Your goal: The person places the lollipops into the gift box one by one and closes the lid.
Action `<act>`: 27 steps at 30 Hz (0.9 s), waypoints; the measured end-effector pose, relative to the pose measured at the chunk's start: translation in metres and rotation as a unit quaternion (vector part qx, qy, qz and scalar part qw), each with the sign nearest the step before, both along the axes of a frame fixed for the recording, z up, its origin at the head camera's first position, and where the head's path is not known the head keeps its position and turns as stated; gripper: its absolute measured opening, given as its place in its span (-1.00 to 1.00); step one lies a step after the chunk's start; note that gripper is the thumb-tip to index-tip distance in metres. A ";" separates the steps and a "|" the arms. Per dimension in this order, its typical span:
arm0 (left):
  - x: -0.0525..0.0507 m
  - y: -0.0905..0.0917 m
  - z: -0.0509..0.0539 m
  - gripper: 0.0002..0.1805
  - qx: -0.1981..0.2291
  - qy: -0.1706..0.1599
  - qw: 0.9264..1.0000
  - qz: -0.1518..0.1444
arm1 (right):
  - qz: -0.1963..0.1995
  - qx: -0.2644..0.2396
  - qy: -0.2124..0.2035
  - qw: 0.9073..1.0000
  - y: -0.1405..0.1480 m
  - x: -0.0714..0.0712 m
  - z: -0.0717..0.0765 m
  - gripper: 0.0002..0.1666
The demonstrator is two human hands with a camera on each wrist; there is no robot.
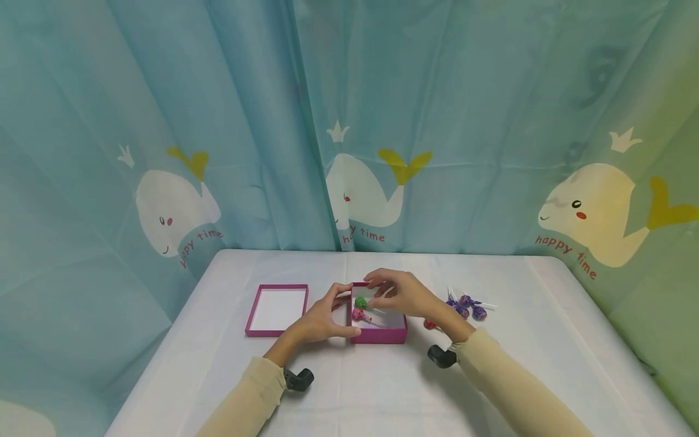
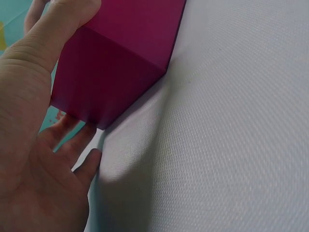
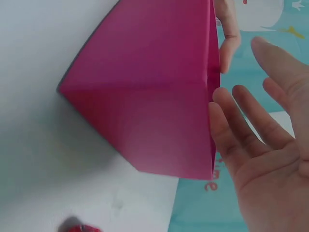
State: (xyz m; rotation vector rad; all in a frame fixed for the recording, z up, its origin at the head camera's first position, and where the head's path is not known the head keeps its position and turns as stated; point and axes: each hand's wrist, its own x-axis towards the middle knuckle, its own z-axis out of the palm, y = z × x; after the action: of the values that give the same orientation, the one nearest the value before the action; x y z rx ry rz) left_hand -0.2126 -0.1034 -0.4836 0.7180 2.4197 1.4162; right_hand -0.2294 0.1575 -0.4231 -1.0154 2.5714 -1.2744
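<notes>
A magenta open box stands on the table with a green lollipop and a pink lollipop lying inside it. My left hand grips the box's left end, thumb at the front corner and fingers reaching to the back corner. In the left wrist view, that thumb lies against the magenta wall. Over the box's right half hovers my right hand, fingers loosely bent. The right wrist view shows its thumb and fingers apart, with nothing visible between them; the box's inside is hidden there.
Left of the box lies a shallow magenta lid, white inside. Several purple-wrapped lollipops are bunched to the right, with a red lollipop partly behind my right forearm. A whale-print curtain hangs beyond the table's far edge.
</notes>
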 end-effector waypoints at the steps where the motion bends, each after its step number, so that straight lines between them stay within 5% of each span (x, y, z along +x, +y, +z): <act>1: 0.000 0.000 0.000 0.06 -0.001 -0.001 1.000 0.000 | -0.004 -0.002 0.002 1.000 0.002 0.000 0.001 -0.45; 18: 0.000 -0.003 -0.001 0.06 0.011 0.001 1.000 0.000 | -0.076 -0.008 0.032 0.997 0.066 0.007 0.015 -0.58; 27: 0.003 -0.001 0.002 0.10 0.001 -0.007 1.000 0.003 | -0.116 0.025 0.043 0.992 0.102 0.021 0.005 -0.60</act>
State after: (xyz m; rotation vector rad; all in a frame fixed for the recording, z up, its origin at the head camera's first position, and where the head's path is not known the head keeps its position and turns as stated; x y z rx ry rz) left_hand -0.2100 -0.1041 -0.4813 0.6991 2.4119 1.4202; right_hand -0.2086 0.2592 -0.4177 -0.7967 2.8409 -1.2306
